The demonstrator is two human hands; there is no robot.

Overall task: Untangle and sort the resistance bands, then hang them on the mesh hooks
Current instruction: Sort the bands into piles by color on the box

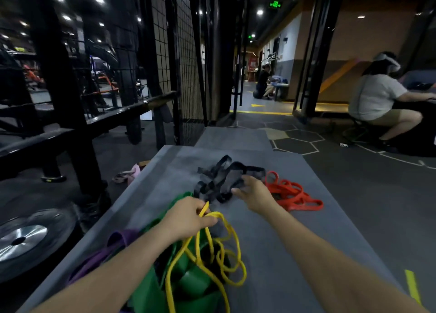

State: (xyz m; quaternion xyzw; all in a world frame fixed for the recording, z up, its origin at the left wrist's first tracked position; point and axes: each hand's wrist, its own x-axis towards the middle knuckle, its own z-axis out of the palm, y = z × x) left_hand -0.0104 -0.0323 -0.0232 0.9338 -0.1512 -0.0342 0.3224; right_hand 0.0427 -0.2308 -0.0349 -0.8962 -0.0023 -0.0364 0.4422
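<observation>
On a grey mat (271,242) lie piles of resistance bands. My left hand (188,218) pinches a thin yellow band (226,249) whose loops trail over wide green bands (188,282). Purple bands (111,249) lie to the left, partly under my forearm. My right hand (253,193) reaches onto the near edge of a heap of black bands (224,178), fingers spread over it; a grip is not visible. Red bands (295,194) sit in a pile just right of that hand. The black mesh panel (186,60) stands upright beyond the mat's far left; no hooks are discernible.
A black steel rack (70,123) and a weight plate (23,239) stand on the left floor. A pink item (129,174) lies beside the mat. A seated person (377,100) is at the right, another person kneels down the corridor (263,81).
</observation>
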